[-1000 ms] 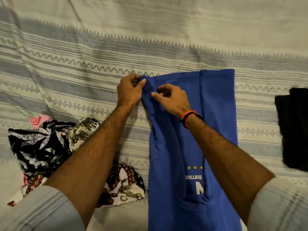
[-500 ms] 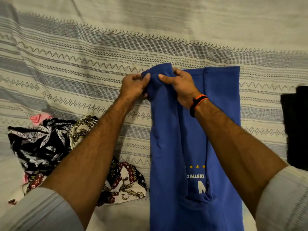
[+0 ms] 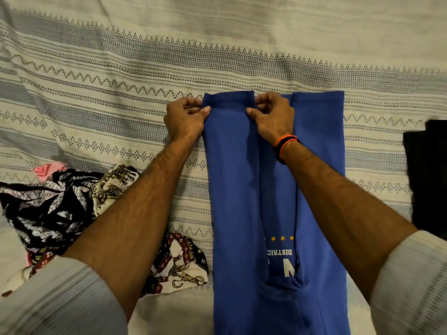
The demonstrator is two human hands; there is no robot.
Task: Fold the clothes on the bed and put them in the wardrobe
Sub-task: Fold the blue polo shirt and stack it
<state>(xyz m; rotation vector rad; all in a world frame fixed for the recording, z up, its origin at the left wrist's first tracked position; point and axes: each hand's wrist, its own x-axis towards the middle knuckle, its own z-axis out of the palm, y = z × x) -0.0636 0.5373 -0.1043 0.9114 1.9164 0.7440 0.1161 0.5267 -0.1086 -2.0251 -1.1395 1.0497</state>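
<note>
The left hand (image 3: pixel 185 119) is curled, thumb and fingers pinching the far left corner of a folded-over flap of the blue shirt (image 3: pixel 232 189). The right hand (image 3: pixel 272 117) is curled the same way, pinching the flap's far right corner, so the flap's top edge runs straight between the two hands. A black and orange band (image 3: pixel 285 146) circles the right wrist, and pale striped sleeves cover both upper arms near the bottom corners. The shirt lies lengthwise on the bed cover (image 3: pixel 121 93), a cream and grey-blue sheet with woven zigzag and diamond bands; white lettering and small yellow stars show on the shirt near the right forearm. To the left, partly under the left forearm, lies a heap of patterned clothes (image 3: pixel 53 204) in black, white, cream and red, with a bit of pink cloth (image 3: pixel 47 169) at its far edge. At the right edge lies a dark garment (image 3: pixel 425 177), apart from the shirt.
</note>
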